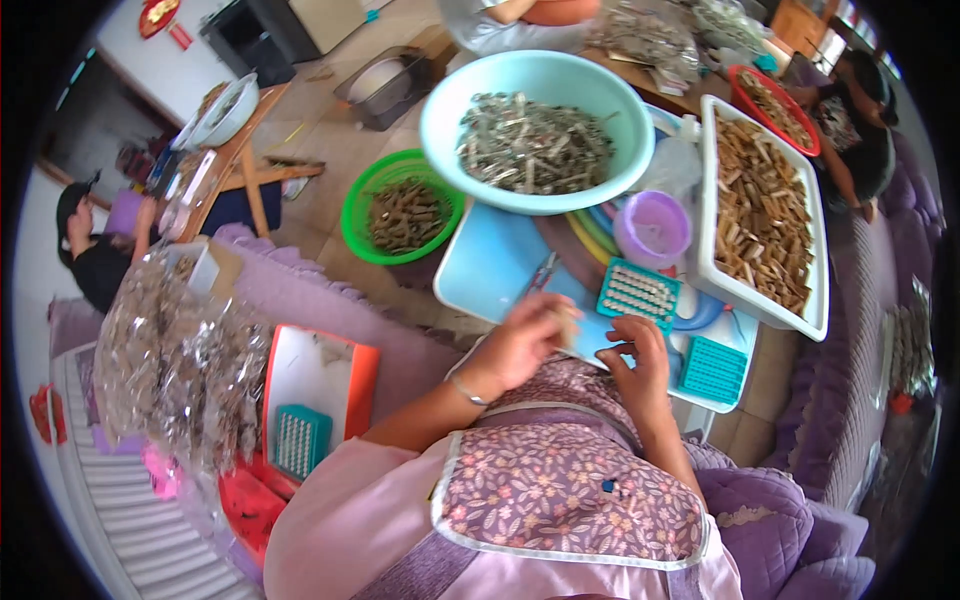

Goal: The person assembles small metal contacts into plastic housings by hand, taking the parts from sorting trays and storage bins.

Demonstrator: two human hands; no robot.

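Note:
My left hand, a bracelet at its wrist, is closed over the table's near edge, with a small tan piece at its fingertips. Slightly blurred, that piece cannot be named more closely. My right hand is just to the right, apart from the left, fingers bent and thumb towards the fingertips; whatever it pinches is too small to make out. Beyond it lies a teal tray with rows of small white pieces. A second teal tray is to its right. Pliers-like handles rest on the blue table beyond my left hand.
A light-blue basin of silvery wrapped pieces, a purple tub and a white tray of brown pieces crowd the table. A green basket stands left. Plastic bags fill the left seat. People sit at both sides.

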